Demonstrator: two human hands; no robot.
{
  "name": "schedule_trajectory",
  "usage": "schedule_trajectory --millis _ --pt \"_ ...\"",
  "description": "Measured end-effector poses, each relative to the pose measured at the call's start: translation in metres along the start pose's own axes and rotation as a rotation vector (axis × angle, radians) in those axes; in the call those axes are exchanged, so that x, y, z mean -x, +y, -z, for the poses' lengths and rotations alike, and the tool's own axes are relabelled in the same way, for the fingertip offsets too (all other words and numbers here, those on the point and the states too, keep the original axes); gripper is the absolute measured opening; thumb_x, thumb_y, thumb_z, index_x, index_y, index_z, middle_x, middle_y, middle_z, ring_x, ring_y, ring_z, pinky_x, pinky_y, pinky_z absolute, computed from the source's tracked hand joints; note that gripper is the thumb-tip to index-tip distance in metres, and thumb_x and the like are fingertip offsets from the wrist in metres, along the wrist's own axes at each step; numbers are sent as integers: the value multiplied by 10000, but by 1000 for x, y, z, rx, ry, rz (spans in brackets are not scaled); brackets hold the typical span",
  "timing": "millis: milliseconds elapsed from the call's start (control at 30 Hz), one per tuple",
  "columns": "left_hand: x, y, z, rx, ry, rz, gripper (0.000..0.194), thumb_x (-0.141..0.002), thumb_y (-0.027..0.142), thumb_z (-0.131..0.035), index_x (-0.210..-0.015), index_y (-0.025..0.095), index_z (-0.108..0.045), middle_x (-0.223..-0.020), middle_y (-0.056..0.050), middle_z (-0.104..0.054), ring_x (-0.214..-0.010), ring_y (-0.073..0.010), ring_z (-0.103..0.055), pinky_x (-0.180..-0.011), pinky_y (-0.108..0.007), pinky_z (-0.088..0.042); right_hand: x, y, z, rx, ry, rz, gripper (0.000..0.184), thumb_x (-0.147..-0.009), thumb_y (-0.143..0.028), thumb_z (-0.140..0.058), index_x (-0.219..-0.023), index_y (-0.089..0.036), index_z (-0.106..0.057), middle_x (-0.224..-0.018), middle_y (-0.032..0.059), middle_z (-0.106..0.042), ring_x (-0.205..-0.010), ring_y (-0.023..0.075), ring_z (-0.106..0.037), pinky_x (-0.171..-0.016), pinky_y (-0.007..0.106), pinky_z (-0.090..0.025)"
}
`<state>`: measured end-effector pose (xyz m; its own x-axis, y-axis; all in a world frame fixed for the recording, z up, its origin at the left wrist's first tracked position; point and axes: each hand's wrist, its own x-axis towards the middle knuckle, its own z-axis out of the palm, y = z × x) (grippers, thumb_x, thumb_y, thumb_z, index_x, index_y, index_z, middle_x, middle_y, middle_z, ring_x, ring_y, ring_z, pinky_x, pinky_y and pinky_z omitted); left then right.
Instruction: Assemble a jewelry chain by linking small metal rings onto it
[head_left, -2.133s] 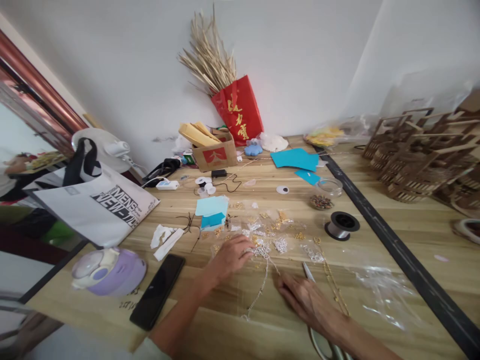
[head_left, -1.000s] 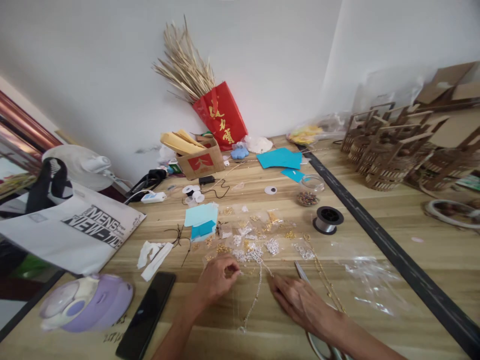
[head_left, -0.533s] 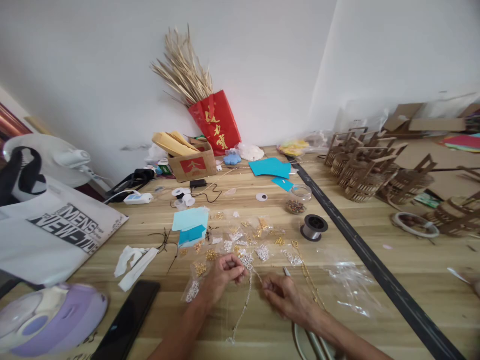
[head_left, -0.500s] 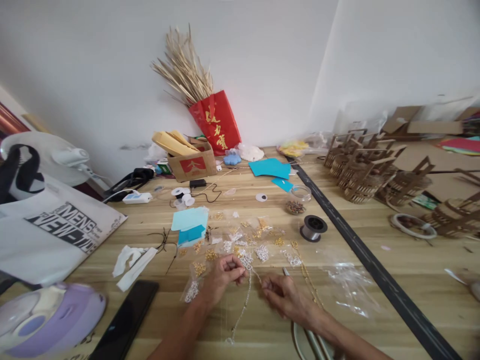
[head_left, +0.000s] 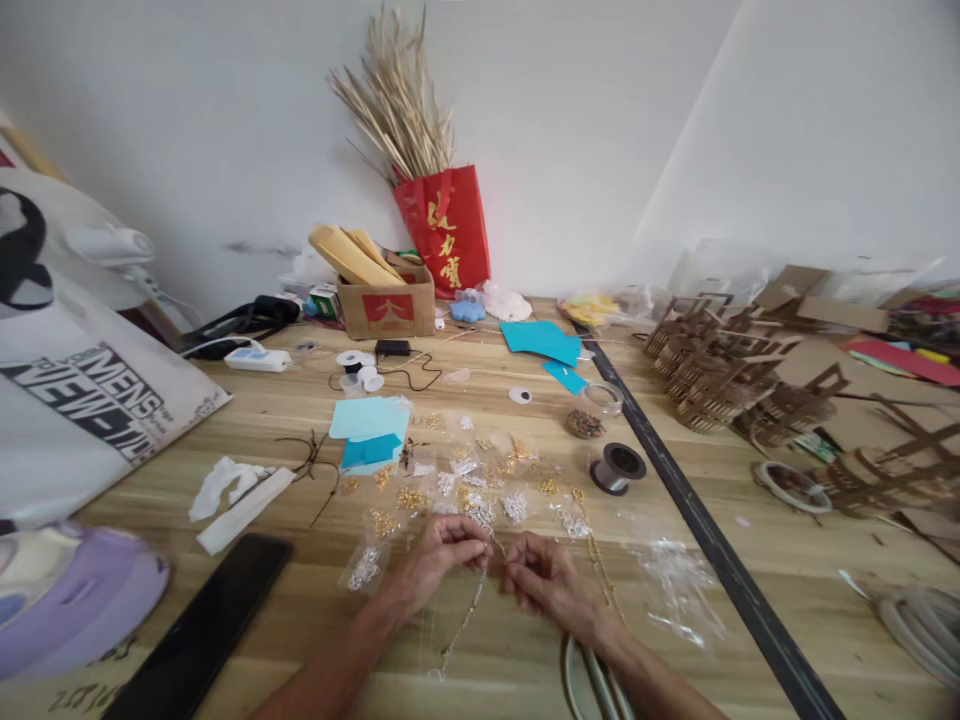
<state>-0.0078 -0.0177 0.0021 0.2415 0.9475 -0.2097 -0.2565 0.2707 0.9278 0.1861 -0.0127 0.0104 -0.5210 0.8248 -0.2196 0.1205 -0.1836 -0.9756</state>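
Observation:
My left hand (head_left: pixel 453 550) is closed in a pinch on a thin silver chain (head_left: pixel 463 622), whose loose length hangs down and trails over the table. A short stretch of chain runs across to my right hand (head_left: pixel 546 580), its thumb and forefinger pressed together at that piece. The exact grip points are too small to make out. Under my right wrist lies a tool with pale curved handles (head_left: pixel 594 685), its head hidden. A gold chain (head_left: pixel 596 555) rests just right of my right hand. Small bags of silver findings (head_left: pixel 514 506) and gold findings (head_left: pixel 412 497) lie beyond my fingers.
A wire spool (head_left: pixel 618 468) and clear plastic bags (head_left: pixel 679 580) lie to the right, near a black strip (head_left: pixel 697 520). Woven baskets (head_left: pixel 720 370) stand farther right. At left are a black phone (head_left: pixel 202 630), a purple-white device (head_left: pixel 75 610) and paper strips (head_left: pixel 247 510).
The view has shifted, so most table things sit a little further left. My hands have come slightly closer together, still at the chain. The tool's tip no longer shows beyond my right hand.

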Motion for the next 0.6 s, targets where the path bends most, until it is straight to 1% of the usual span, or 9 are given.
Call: schedule_trajectory --millis 133,233,433,600 --pt "0 -1 0 -8 2 12 191 -645 294 -769 -720 134 -697 -633 -6 -684 -577 -122 -583 -618 -255 -468 0 2 3 -29 58 -34 461 -737 -599 -676 -744 -166 -518 -613 -8 -606 -451 73 -480 -422 182 -354" --pt "-1 -2 0 -6 4 37 225 -627 316 -787 -707 131 -688 -611 0 -670 -566 -121 -577 -611 -256 -467 0 3 5 -61 96 -43 510 -696 -646 -696 -727 -167 -522 -582 -24 -579 -436 65 -464 -422 181 -362" --pt "-1 -4 -3 5 -25 38 267 -625 351 -788 -690 125 -662 -613 -5 -659 -557 -117 -571 -597 -253 -461 2 4 2 -66 91 -59 529 -686 -668 -698 -720 -168 -527 -567 -28 -564 -425 64 -460 -417 184 -373" --pt "0 -5 -6 -2 -16 31 280 -625 358 -785 -687 118 -654 -602 -5 -644 -547 -112 -558 -583 -247 -448 3 8 -1 -80 89 2 510 -722 -654 -680 -726 -169 -521 -579 -25 -560 -441 63 -458 -420 178 -371"
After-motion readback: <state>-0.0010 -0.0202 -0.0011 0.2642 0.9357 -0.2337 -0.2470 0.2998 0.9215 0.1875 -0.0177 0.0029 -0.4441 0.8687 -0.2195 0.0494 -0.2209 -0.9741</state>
